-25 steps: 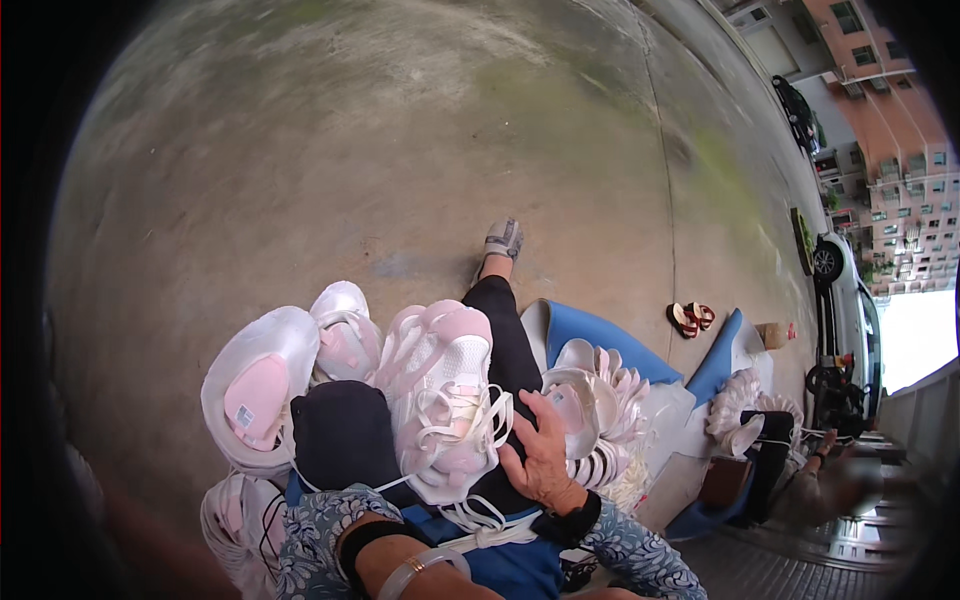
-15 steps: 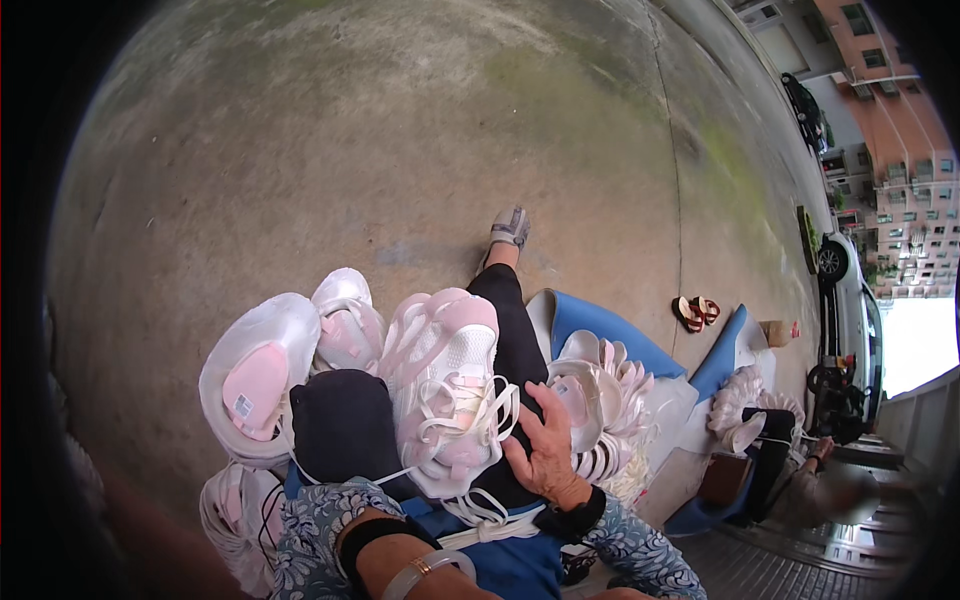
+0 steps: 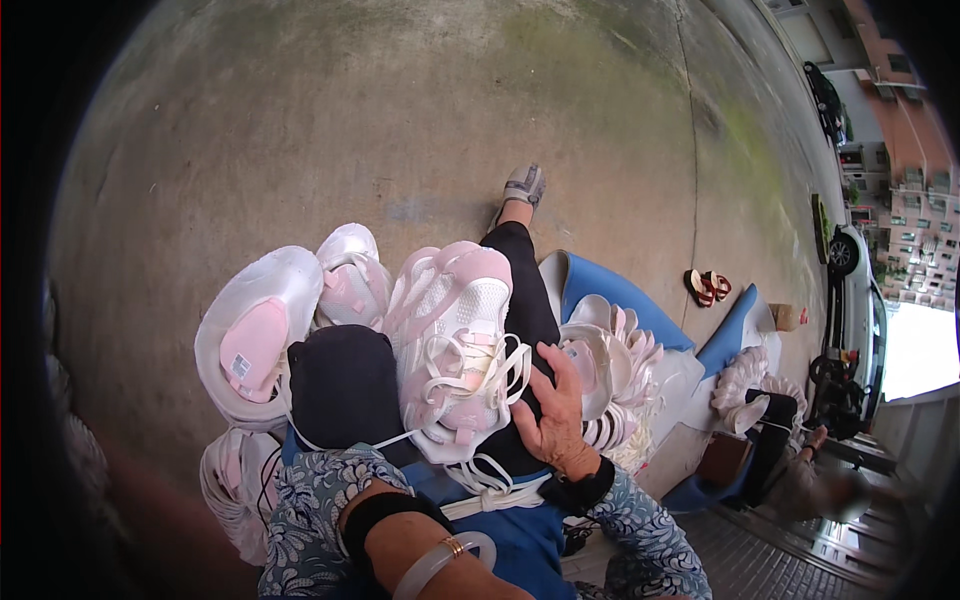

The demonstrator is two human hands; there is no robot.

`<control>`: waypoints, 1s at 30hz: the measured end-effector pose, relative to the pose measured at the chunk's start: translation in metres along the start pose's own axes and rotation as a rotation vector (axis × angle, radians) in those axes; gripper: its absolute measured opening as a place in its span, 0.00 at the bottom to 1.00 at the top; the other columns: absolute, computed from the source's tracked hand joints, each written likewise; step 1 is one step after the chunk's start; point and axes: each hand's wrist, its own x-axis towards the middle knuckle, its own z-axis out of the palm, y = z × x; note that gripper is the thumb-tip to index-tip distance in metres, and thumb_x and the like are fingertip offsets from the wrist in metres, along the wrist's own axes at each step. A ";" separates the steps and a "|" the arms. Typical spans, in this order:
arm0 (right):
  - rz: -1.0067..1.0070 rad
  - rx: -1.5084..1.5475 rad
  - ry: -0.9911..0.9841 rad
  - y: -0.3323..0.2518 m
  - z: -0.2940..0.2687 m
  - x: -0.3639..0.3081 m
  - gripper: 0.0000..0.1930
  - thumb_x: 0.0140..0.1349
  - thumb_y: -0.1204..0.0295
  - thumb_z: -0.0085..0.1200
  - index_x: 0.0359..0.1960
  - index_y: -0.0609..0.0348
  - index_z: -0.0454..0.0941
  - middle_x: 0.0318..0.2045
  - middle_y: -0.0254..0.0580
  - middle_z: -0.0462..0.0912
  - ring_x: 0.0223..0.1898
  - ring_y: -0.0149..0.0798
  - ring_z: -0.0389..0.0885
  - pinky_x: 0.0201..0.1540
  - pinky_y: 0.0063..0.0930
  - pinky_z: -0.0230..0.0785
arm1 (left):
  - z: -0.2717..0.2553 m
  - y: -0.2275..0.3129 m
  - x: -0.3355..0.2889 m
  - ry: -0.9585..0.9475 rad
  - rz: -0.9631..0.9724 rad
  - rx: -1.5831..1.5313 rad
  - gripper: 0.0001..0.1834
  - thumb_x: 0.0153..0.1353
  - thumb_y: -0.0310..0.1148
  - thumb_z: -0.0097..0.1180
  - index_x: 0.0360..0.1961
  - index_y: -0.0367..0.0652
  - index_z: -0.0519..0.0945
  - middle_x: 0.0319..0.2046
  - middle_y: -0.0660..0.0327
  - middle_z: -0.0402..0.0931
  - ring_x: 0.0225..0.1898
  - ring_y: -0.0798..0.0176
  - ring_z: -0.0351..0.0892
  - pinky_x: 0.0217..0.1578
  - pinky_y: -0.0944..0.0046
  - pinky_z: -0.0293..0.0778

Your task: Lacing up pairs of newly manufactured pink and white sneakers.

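A white and pink sneaker upper [image 3: 455, 335] with loosely looped white laces lies across my lap, between my black-clad knees. My right hand [image 3: 558, 415], with a black band at its wrist, rests with fingers apart on my black trouser leg, next to the lace loops. Nothing is plainly held in it. My left forearm, wearing a pale bangle [image 3: 450, 562], crosses the lower edge; its hand is out of the picture. A bundle of white laces [image 3: 495, 492] lies on my blue apron [image 3: 530, 545], below the upper.
More white and pink uppers [image 3: 255, 335] stand at my left. Several nested ones [image 3: 610, 360] sit at my right, by a blue sheet [image 3: 620, 295]. Sandals [image 3: 706, 287] lie farther off on concrete. Another person [image 3: 800, 470] sits at the far right beside more uppers [image 3: 745, 385].
The view has shifted, so my lap and the uppers sit higher in the picture. My right hand stays spread beside the upper, its fingers barely changed.
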 end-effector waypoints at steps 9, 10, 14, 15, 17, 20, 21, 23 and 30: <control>-0.010 0.020 0.026 0.003 0.005 -0.002 0.26 0.50 0.67 0.58 0.54 0.54 0.75 0.59 0.56 0.66 0.61 0.62 0.62 0.62 0.51 0.53 | 0.001 -0.001 0.003 0.052 0.012 -0.013 0.36 0.67 0.49 0.48 0.48 0.13 0.68 0.40 0.36 0.76 0.36 0.48 0.82 0.34 0.52 0.79; -0.010 0.027 0.028 0.004 0.005 -0.002 0.26 0.50 0.68 0.58 0.54 0.54 0.75 0.59 0.56 0.66 0.61 0.62 0.62 0.62 0.51 0.53 | 0.001 -0.001 0.003 0.057 0.014 -0.012 0.37 0.67 0.50 0.48 0.48 0.13 0.68 0.40 0.36 0.76 0.36 0.48 0.82 0.34 0.52 0.79; -0.004 0.040 0.030 0.002 0.003 0.000 0.26 0.50 0.68 0.58 0.54 0.55 0.75 0.59 0.56 0.66 0.60 0.61 0.63 0.62 0.50 0.54 | 0.002 0.001 0.004 0.086 0.030 0.002 0.37 0.67 0.50 0.47 0.49 0.13 0.67 0.40 0.35 0.76 0.37 0.48 0.82 0.35 0.52 0.79; -0.011 0.032 0.031 0.002 0.003 0.000 0.25 0.50 0.68 0.58 0.53 0.55 0.76 0.59 0.56 0.66 0.60 0.61 0.63 0.62 0.50 0.54 | 0.003 0.003 0.004 0.091 0.037 0.011 0.37 0.67 0.51 0.47 0.49 0.14 0.67 0.40 0.35 0.76 0.37 0.48 0.82 0.35 0.51 0.79; -0.010 0.010 0.028 0.001 0.001 -0.001 0.25 0.49 0.68 0.58 0.53 0.55 0.76 0.59 0.56 0.66 0.60 0.61 0.63 0.62 0.50 0.54 | 0.006 0.006 0.003 0.100 0.050 0.029 0.37 0.67 0.51 0.47 0.49 0.14 0.67 0.41 0.35 0.75 0.38 0.48 0.82 0.36 0.51 0.79; -0.011 0.001 0.028 0.001 0.001 -0.001 0.25 0.49 0.68 0.57 0.53 0.55 0.76 0.59 0.56 0.66 0.60 0.61 0.63 0.62 0.50 0.54 | 0.010 0.008 0.002 0.105 0.054 0.037 0.38 0.67 0.51 0.46 0.50 0.14 0.67 0.41 0.35 0.75 0.38 0.48 0.81 0.36 0.51 0.79; -0.011 -0.002 0.026 0.001 0.002 -0.001 0.25 0.49 0.68 0.57 0.52 0.55 0.76 0.59 0.56 0.66 0.60 0.61 0.63 0.62 0.50 0.53 | 0.012 0.008 0.001 0.107 0.055 0.039 0.38 0.67 0.52 0.46 0.50 0.14 0.67 0.41 0.35 0.75 0.39 0.48 0.81 0.36 0.51 0.79; -0.014 -0.003 0.026 0.002 0.002 -0.002 0.25 0.49 0.68 0.57 0.53 0.55 0.76 0.58 0.56 0.66 0.60 0.61 0.63 0.62 0.50 0.53 | 0.013 0.007 0.001 0.113 0.051 0.038 0.38 0.67 0.52 0.46 0.50 0.14 0.67 0.41 0.35 0.75 0.39 0.48 0.81 0.37 0.51 0.79; -0.008 0.000 0.041 0.002 0.002 -0.001 0.26 0.49 0.67 0.58 0.53 0.55 0.75 0.58 0.56 0.67 0.60 0.61 0.64 0.62 0.51 0.54 | 0.020 0.008 0.008 0.110 -0.009 0.053 0.39 0.68 0.53 0.44 0.51 0.15 0.66 0.42 0.35 0.75 0.41 0.47 0.81 0.39 0.50 0.79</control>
